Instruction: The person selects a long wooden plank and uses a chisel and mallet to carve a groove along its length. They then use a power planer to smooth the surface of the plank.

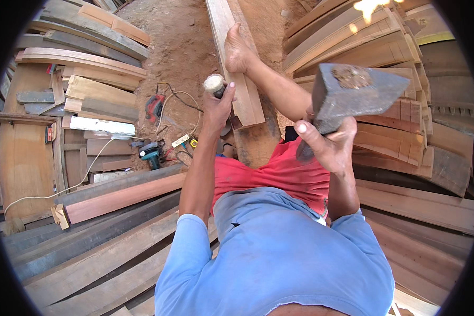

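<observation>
Two hands, both loaded, above a brown floor (181, 37) dusted with shavings! Left hand (217, 109): fingers (229, 92) wrapped tight round a pale-topped tool (214, 83), just over the near end of a pale plank (249, 105); whether its lower end meets the wood, I cannot tell. Right hand (334, 150): fingers curled about a grey wedge-shaped tool (345, 102), thumb along the near side, its bulky head up and showing a rough brown patch. Down the middle runs that plank, lying on a darker board (260, 145), and a bare foot (238, 55) rests on it! Swing left: a red power tool (154, 108) and a teal power tool (150, 155) sit on the floor among cables, a pale cord (63, 195) snaking off past a white board (101, 125). Behind them, stacked timber (97, 105) and a wide tan panel (29, 163). Over on the right, more boards (387, 129), fanned out in layers, crowding right up to that bright glare (370, 6) at the top
</observation>
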`<state>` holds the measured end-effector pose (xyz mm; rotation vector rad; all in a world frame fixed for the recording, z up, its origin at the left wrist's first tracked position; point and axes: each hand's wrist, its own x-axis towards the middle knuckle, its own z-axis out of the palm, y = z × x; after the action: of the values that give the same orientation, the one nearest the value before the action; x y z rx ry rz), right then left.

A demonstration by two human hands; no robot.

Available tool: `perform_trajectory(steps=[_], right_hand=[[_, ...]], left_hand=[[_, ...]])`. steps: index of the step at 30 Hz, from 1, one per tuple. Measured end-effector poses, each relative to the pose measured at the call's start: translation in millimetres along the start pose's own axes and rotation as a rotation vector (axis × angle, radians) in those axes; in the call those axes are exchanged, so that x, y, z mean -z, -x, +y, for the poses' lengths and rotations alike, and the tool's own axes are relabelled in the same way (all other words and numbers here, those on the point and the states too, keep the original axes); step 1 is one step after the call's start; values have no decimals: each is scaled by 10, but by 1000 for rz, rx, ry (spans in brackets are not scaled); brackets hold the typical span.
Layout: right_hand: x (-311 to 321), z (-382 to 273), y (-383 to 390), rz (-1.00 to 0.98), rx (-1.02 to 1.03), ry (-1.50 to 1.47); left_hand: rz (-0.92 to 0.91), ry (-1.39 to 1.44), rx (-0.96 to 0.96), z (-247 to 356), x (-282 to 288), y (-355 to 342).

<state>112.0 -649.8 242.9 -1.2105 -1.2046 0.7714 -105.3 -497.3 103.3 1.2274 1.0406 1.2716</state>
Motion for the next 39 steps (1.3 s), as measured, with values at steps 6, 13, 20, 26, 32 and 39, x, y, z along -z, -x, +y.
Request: perform_trajectory(steps=[6,13,20,26,32,39], right_hand=[[302,193,212,43,-40,-5],[427,506,395,48,-276,95],[471,676,309,157,-172,106],[461,617,300,181,-196,40],[488,682,315,181,-177,70],[492,701,286,178,-205,57]], left_hand=[[-25,-25,-4,-156,-106,-108],[21,-54,-77,-200,-74,-222],[-137,-150,-74,-40,-179,-186],[-98,-154,-76,-157,-292,-238],[-68,-85,-62,-38,-452,-298],[-71,-114,-71,-109,-468,-376]])
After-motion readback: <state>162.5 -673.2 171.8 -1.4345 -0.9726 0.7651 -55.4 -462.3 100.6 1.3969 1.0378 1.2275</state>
